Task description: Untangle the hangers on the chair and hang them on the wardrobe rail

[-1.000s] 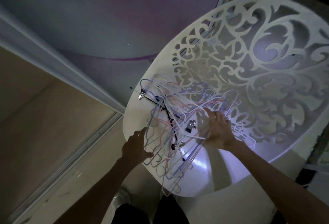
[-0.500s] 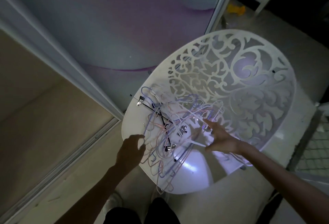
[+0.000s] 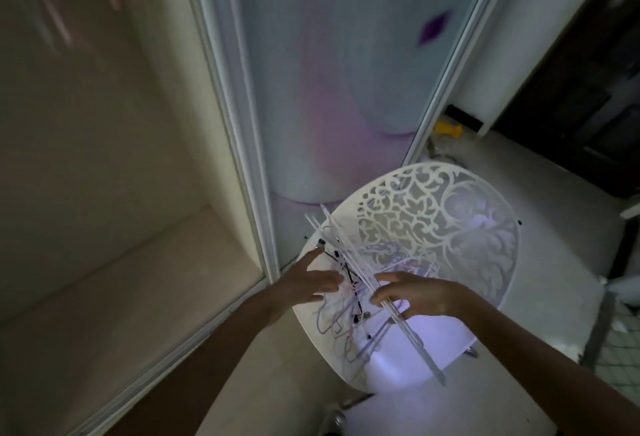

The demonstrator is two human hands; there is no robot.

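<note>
Right hand [image 3: 414,293]: fingers curled round a bundle of white hangers [image 3: 349,259], gripped low on the straight bars. Bundle tilts up and away toward the wardrobe door [image 3: 325,89], probably so it clears the heap beneath.

Left hand [image 3: 306,283]: fingers spread and straight, holding nothing, hovering at the left edge of the tangle [image 3: 346,311]. Judged ready to pin or part the snagged wires while the right hand draws its bundle free.

Tangle of thin pink, blue and black hangers lies on the seat of the white chair [image 3: 485,262], near the front edge. Chair stands just beside the open wardrobe [image 3: 104,193]; rail not in view. Blurred pink shapes at top left, unidentifiable.
</note>
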